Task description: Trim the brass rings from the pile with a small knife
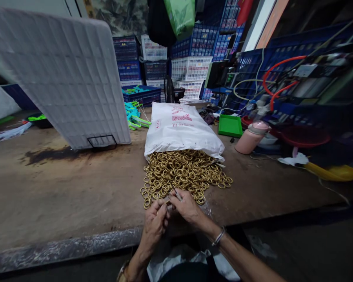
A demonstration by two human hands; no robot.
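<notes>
A heap of brass-coloured rings (181, 172) spills onto the table from the open mouth of a white woven sack (176, 127). Just in front of the heap, my two hands are close together. The fingers of my left hand (155, 221) are pinched on what looks like one ring, mostly hidden, with only a gold-coloured sliver showing. My right hand (187, 207) grips a slim metal tool (178, 195), its thin end sticking up past the fingers; its exact kind is too small to tell. My right fingertips meet the left ones at the ring.
A pale quilted panel (76, 78) stands in a black wire holder (102, 141) on the left. Behind are stacked crates (191, 69) and green and blue plastic pieces (135, 115). To the right are a green tray (230, 125), a pink bottle (251, 137) and red-hosed equipment (308, 74).
</notes>
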